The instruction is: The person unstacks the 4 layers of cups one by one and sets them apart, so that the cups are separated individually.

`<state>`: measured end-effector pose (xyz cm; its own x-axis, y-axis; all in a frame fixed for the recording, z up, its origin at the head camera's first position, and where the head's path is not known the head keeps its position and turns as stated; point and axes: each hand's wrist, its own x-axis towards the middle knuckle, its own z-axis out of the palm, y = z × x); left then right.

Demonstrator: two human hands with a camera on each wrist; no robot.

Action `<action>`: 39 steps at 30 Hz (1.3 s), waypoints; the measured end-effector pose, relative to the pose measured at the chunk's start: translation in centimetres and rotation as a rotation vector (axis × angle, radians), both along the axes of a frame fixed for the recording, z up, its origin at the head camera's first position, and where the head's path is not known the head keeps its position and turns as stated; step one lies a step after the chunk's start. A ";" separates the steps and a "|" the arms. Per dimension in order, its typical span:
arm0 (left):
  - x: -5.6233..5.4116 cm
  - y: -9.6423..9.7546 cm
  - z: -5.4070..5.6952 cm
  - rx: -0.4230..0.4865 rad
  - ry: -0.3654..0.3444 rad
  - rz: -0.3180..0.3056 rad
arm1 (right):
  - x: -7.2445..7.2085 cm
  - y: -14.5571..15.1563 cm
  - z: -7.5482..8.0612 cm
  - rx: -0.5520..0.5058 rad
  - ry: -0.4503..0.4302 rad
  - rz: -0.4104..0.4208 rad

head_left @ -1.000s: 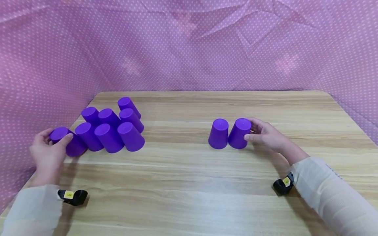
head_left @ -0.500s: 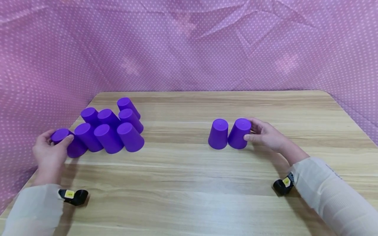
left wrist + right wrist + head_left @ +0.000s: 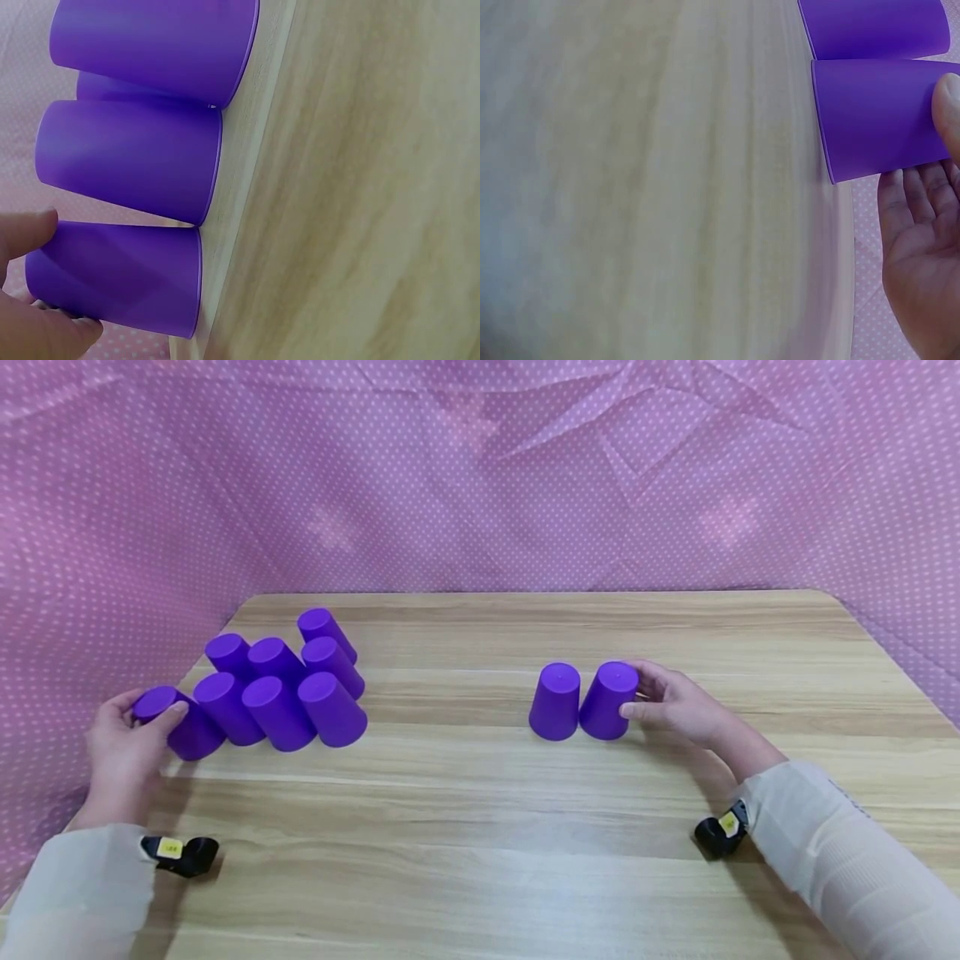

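Note:
Several purple cups stand mouth-down on a wooden table. My left hand (image 3: 127, 743) holds the leftmost cup (image 3: 197, 732) of the front row, thumb on the near side and fingers behind. In the left wrist view that cup (image 3: 120, 277) has its rim on the tabletop, right beside the neighbouring cup (image 3: 131, 161). Over on the right, my right hand (image 3: 675, 706) grips the outer cup (image 3: 606, 706) of a pair, with the thumb (image 3: 951, 105) on its near side and the fingers beneath it in the right wrist view. The pair's other cup (image 3: 555, 703) stands close at its left.
Behind the front row on the left stand more purple cups (image 3: 318, 625), with one farthest back. The wooden table (image 3: 450, 793) spreads between the two groups. A pink dotted cloth (image 3: 480, 477) hangs behind the table and along both sides.
My left hand has shifted slightly right with its cup, and the neighbouring front cups have edged right a little in the last half second. The right hand and its pair of cups stay put.

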<state>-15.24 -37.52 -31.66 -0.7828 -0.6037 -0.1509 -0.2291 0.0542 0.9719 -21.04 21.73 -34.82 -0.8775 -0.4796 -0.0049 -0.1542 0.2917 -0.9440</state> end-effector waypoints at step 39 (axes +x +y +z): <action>-0.4 3.3 3.7 -0.020 0.231 0.115 | 0.0 -0.1 -0.1 0.006 0.014 -0.006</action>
<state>-15.59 -34.21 -27.99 -0.7210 -0.6920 0.0371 -0.0066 0.0605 0.9981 -21.07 21.64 -34.91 -0.8804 -0.4741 0.0044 -0.1653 0.2983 -0.9400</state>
